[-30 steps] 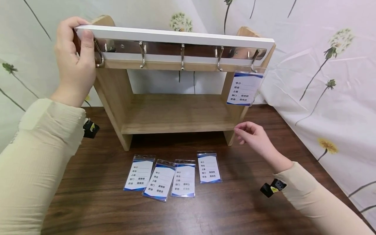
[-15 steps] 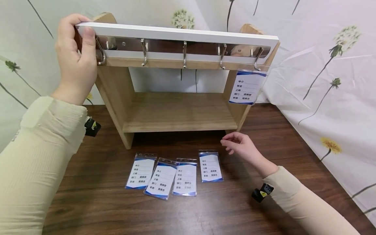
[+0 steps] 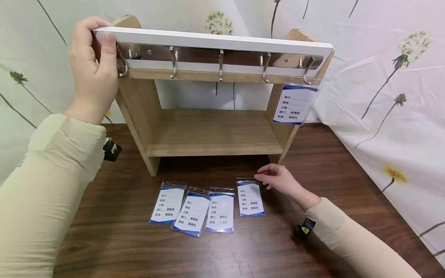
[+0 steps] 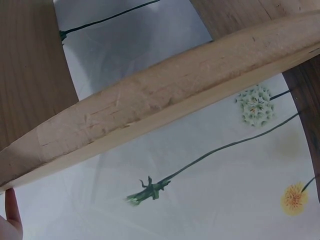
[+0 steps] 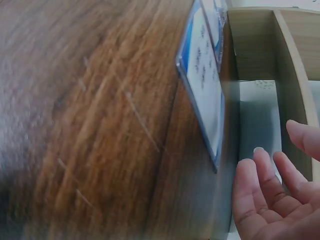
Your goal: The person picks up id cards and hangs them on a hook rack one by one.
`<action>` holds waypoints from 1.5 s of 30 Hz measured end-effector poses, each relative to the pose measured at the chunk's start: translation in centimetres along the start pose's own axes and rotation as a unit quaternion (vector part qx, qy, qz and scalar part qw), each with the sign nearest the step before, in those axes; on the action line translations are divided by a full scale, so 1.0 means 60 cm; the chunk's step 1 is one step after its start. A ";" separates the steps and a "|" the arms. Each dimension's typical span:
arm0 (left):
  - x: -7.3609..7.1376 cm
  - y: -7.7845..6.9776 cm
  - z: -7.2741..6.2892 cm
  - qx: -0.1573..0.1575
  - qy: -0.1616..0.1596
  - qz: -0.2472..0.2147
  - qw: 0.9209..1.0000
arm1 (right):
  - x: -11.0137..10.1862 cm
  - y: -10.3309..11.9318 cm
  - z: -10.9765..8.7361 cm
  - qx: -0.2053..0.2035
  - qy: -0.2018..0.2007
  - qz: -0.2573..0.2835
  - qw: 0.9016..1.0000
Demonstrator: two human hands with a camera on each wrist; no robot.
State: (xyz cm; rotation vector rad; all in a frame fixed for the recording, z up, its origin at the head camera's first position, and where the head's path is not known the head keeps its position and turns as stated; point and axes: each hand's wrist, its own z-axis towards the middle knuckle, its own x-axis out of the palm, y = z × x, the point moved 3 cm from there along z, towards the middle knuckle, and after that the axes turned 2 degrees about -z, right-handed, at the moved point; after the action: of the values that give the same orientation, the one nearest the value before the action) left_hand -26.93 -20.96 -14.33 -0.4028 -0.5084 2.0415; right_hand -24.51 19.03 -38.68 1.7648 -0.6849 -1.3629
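My left hand [image 3: 95, 73] grips the left end of a white hook rail [image 3: 215, 35] on a wooden rack, thumb over its front. Only a bit of that hand shows low in the left wrist view. A clear-sleeved name badge [image 3: 295, 104] hangs from the rightmost metal hook [image 3: 308, 71]. On the table lies a second badge [image 3: 251, 199], with my right hand [image 3: 283, 181] just at its top right corner. In the right wrist view the thumb and fingers [image 5: 245, 185] stand apart with nothing between them, beside the flat badge [image 5: 205, 80].
Several more badges lie to the left, including a tilted middle one [image 3: 192, 212] that overlaps its neighbours. The rack's wooden shelf [image 3: 215, 133] stands behind them on the dark table [image 3: 243, 255]. A floral cloth [image 3: 375, 127] covers the walls.
My right hand has moved left and down, from below the hanging badge to the top corner of the rightmost badge on the table. The left hand keeps its grip; the view shifts slightly.
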 end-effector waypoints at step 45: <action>0.003 0.001 0.001 0.001 -0.008 0.010 1.000 | 0.037 -0.007 0.020 -0.025 0.064 -0.156 0.985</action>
State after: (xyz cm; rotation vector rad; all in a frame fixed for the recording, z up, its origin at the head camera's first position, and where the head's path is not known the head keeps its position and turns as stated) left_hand -27.08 -20.86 -14.33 -0.3917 -0.5141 2.0655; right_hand -25.07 17.17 -40.34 1.9583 -0.3082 -1.4398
